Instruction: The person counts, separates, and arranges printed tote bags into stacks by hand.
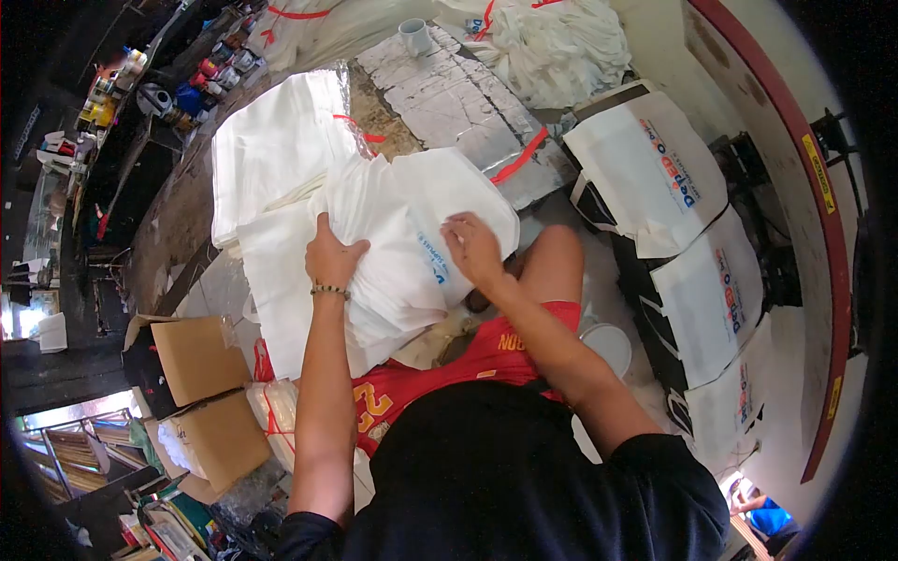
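A loose pile of white fabric bags (374,201) lies in front of me, with blue print (433,260) on one of them. My left hand (335,254) presses on the pile's left part, its thumb stretched away from the forefinger. A beaded bracelet circles that wrist. Over the printed bag, my right hand (475,251) has bent fingers slightly apart, close to the lettering; whether the fingertips touch the cloth is hard to see. Behind the pile sits a flatter stack of white bags (276,140).
A white mug (414,37) stands on a silvery, scuffed board (440,93). Printed white bags (645,173) line the right side beside a dark red rail (832,234). Cardboard boxes (201,360) sit at left, and a round white lid (606,349) is near my right knee.
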Tool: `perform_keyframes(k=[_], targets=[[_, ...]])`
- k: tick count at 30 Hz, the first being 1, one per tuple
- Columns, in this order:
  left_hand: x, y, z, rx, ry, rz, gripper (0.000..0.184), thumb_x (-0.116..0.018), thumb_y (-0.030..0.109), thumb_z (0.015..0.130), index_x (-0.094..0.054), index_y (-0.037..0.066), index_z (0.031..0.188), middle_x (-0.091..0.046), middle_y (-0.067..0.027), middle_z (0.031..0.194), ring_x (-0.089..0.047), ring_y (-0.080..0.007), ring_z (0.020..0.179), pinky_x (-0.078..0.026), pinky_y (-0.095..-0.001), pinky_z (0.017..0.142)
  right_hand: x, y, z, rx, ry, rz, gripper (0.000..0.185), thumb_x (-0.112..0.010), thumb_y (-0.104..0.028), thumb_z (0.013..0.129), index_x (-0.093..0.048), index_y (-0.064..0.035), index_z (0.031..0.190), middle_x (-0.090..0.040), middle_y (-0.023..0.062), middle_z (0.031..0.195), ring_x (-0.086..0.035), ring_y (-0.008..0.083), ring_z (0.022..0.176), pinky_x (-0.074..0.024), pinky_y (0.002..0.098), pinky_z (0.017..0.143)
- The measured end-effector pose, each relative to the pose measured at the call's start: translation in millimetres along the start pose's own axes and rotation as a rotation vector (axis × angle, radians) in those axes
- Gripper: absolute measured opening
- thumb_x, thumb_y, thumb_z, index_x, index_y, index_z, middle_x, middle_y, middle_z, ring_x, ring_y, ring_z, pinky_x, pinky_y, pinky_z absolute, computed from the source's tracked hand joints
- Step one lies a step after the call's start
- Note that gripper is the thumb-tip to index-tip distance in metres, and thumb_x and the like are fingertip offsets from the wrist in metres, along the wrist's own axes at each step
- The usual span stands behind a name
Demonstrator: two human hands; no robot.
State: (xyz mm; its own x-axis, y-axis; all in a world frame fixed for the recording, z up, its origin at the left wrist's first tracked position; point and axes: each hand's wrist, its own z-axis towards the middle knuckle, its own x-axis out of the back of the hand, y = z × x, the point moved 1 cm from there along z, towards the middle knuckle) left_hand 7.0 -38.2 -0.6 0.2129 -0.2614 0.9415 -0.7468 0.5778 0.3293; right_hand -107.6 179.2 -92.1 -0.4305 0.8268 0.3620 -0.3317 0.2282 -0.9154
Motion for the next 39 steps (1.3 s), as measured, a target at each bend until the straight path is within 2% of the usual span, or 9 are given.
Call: perform_keyframes(k=[3, 12, 13, 15, 18, 26, 31, 34, 39], targets=[[-1, 6, 0, 0.013, -0.009, 0.006, 0.088, -0.085, 0.039, 0.061, -0.046, 0.005, 0.133, -0.069, -0.0257, 0.097, -0.068, -0.0412, 0.092, -0.055, -0.0475, 0.081, -74, -12, -20, -0.016, -0.05, 0.34, 0.016, -0.063, -0.01, 0.084, -0.07, 0.002, 0.092, -0.068, 0.0196, 0.099, -0.065, 0.0332, 0.096, -0.0504, 0.0426, 0.087], [4, 10, -1, -0.021, -0.031, 0.083, 0.087, -0.084, 0.041, 0.064, -0.045, 0.006, 0.133, -0.07, -0.0249, 0.097, -0.068, -0.0413, 0.091, -0.055, -0.0482, 0.079, -77, -5, 9, 0.148, -0.323, 0.04, 0.021, -0.063, -0.018, 0.087, -0.07, 0.0008, 0.094, -0.068, 0.0187, 0.097, -0.062, 0.0393, 0.092, -0.0491, 0.0445, 0.087], [4, 8, -1, -0.021, -0.011, 0.083, 0.087, -0.084, 0.041, 0.064, -0.046, 0.006, 0.133, -0.07, -0.0246, 0.097, -0.068, -0.0411, 0.09, -0.055, -0.0481, 0.079, -50, -3, 10, 0.186, 0.016, 0.019, 0.027, -0.067, -0.023, 0.085, -0.069, -0.0006, 0.1, -0.067, 0.0185, 0.1, -0.061, 0.0388, 0.096, -0.0473, 0.0461, 0.09], [-1, 5, -3, -0.023, 0.006, 0.077, 0.086, -0.085, 0.039, 0.064, -0.046, 0.007, 0.133, -0.07, -0.0239, 0.097, -0.068, -0.0406, 0.091, -0.055, -0.048, 0.079, -12, 51, 31, 0.069, 0.041, -0.693, 0.049, -0.074, -0.038, 0.08, -0.064, -0.0037, 0.113, -0.062, 0.0182, 0.114, -0.058, 0.0348, 0.105, -0.0477, 0.0461, 0.09], [5, 9, -3, 0.009, -0.014, 0.094, 0.085, -0.084, 0.036, 0.064, -0.046, 0.008, 0.134, -0.07, -0.0225, 0.097, -0.068, -0.0396, 0.092, -0.055, -0.048, 0.08, 34, 89, 32, -0.116, -0.142, -0.892, 0.043, -0.077, -0.033, 0.077, -0.064, -0.0046, 0.106, -0.061, 0.0156, 0.11, -0.06, 0.0339, 0.105, -0.0506, 0.0451, 0.086], [7, 10, -3, 0.029, -0.058, 0.053, 0.082, -0.082, 0.034, 0.066, -0.046, 0.007, 0.135, -0.07, -0.0215, 0.098, -0.068, -0.0397, 0.093, -0.054, -0.0478, 0.08, 43, 67, 35, -0.362, -0.216, -0.521, 0.029, -0.077, -0.018, 0.075, -0.063, -0.0021, 0.095, -0.066, 0.0196, 0.099, -0.063, 0.0371, 0.094, -0.0506, 0.0445, 0.078], [1, 14, -1, 0.027, -0.052, 0.07, 0.082, -0.081, 0.041, 0.067, -0.046, 0.007, 0.133, -0.07, -0.0219, 0.098, -0.068, -0.0401, 0.092, -0.054, -0.0489, 0.079, -41, 4, 5, -0.275, -0.274, 0.417, 0.046, -0.078, -0.018, 0.078, -0.064, -0.0004, 0.118, -0.066, 0.0123, 0.114, -0.062, 0.0183, 0.086, -0.0506, 0.033, 0.079], [-1, 25, 0, 0.021, -0.015, 0.111, 0.084, -0.08, 0.049, 0.067, -0.046, 0.007, 0.132, -0.069, -0.0219, 0.096, -0.068, -0.0395, 0.092, -0.054, -0.05, 0.079, -90, -50, -14, -0.075, -0.177, 0.28, 0.037, -0.066, -0.007, 0.08, -0.061, 0.0033, 0.115, -0.065, 0.0183, 0.083, -0.061, 0.0354, 0.079, -0.0489, 0.0413, 0.074], [3, 22, -2, 0.007, -0.049, 0.195, 0.083, -0.083, 0.048, 0.065, -0.047, 0.008, 0.128, -0.068, -0.0224, 0.096, -0.068, -0.038, 0.092, -0.054, -0.0498, 0.077, -98, -33, -13, 0.036, -0.286, 0.369, 0.027, -0.066, -0.016, 0.083, -0.064, 0.0027, 0.102, -0.065, 0.017, 0.08, -0.061, 0.0348, 0.077, -0.0474, 0.0423, 0.07]])
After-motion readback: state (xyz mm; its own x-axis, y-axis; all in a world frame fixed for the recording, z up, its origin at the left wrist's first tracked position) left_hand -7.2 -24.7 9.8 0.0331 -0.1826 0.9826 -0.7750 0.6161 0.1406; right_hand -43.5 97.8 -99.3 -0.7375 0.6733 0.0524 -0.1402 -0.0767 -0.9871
